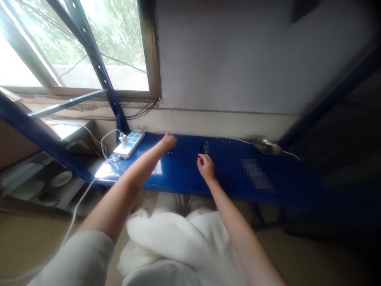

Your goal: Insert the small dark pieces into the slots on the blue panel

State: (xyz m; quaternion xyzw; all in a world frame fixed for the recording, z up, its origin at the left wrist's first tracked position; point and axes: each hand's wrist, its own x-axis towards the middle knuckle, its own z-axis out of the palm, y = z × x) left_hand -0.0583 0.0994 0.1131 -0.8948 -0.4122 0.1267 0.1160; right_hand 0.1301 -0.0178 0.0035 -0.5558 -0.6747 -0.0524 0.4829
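My left hand [169, 141] is over the back part of the blue shelf [181, 174], its fingers curled down; anything in them is hidden. Just below it lie small dark pieces with pale tips [170, 151]. My right hand [207, 167] is farther right, thumb and fingers brought together in a pinch around a tiny dark piece, too small to name. Several small clear pieces [206, 147] rest behind that hand, beside a thin black item [201, 148]. A few tiny pale bits [225, 141] are scattered farther right.
A white power strip [130, 144] with a plugged-in charger [123, 139] is at the left end, its white cable hanging off. A shiny silvery object [267, 145] sits at the back right. Blue metal posts [102, 73] frame the shelf; a wall and window stand behind.
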